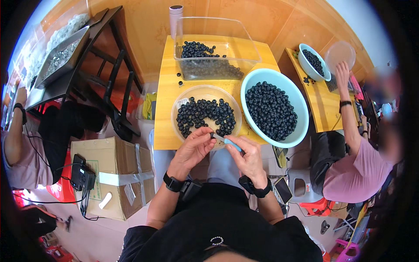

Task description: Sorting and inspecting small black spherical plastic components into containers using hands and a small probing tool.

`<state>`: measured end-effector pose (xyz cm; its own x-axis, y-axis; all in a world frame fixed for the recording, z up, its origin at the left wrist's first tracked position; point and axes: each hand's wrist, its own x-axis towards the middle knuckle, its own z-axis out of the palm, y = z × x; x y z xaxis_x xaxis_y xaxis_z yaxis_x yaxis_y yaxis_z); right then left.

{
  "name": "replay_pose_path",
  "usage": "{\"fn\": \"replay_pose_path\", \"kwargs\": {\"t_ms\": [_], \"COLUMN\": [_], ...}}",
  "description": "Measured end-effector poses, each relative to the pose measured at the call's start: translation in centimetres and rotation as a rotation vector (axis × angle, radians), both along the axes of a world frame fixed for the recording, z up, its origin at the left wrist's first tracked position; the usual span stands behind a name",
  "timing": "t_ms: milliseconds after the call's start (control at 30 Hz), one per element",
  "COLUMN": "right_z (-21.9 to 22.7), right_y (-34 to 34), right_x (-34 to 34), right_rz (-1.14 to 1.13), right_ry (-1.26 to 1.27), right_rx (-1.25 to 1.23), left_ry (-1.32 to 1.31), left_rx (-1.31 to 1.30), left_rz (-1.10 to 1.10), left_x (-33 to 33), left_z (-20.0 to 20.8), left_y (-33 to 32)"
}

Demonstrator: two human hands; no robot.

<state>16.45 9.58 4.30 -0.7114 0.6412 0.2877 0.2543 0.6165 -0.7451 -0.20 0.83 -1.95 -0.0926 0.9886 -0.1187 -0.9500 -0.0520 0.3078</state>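
So the left hand (194,148) has a small black bead (213,135) pinched right at its fingertips, on the side toward the right hand (249,158). That one's wrapped around a blue-handled tool (232,144), with the thumb and fingers closed on the handle. Both hands are in front of the near side of the round clear tub (239,115), close together.

Container rundown: the round tub has dark beads (187,115) spread around a barer patch. Just to its right there's a big light blue basin (302,129) with a wide heap of the same dark beads. Behind the tub sits a rectangular clear bin (233,46), with its beads bunched at the left and trailing along the near side. A couple of strays lie loose on the yellow table (166,94) left of the tub. On the side table (321,111) to the right, a smaller blue basin (312,70) holds more dark ones.

As for direction, the tool lies on a slant: handle end down and to the right, pale metal end up and to the left, pretty much aimed at the bead. Can't tell whether the metal actually touches it.
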Motion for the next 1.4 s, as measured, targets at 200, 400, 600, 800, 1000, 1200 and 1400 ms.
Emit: {"fn": "replay_pose_path", "kwargs": {"t_ms": [200, 400, 600, 800, 1000, 1200, 1400], "right_z": [0.3, 0.7, 0.8, 0.9, -0.2, 0.1, 1.3], "right_y": [-0.6, -0.5, -0.6, -0.6, 0.2, 1.9, 0.2], "right_x": [-0.6, -0.7, -0.6, -0.6, -0.7, 0.8, 0.1], "right_rz": [0.037, 0.054, 0.054, 0.063, -0.044, -0.133, -0.001], "right_ry": [0.018, -0.013, -0.021, -0.021, 0.004, 0.004, 0.053], "right_rx": [0.077, 0.144, 0.157, 0.166, 0.167, 0.068, 0.081], "left_ry": [0.025, 0.026, 0.018, 0.019, 0.03, -0.022, -0.065], "left_rx": [0.021, 0.048, 0.057, 0.054, 0.112, 0.129, 0.055], "left_rz": [-0.009, -0.014, -0.02, -0.011, -0.053, -0.077, -0.045], "left_x": [0.4, 0.5, 0.7, 0.8, 0.4, 0.3, 0.7], "left_z": [0.2, 0.1, 0.2, 0.4, 0.8, 0.9, 0.9], "left_y": [-0.1, -0.1, -0.2, -0.4, -0.8, -1.2, -0.8]}}
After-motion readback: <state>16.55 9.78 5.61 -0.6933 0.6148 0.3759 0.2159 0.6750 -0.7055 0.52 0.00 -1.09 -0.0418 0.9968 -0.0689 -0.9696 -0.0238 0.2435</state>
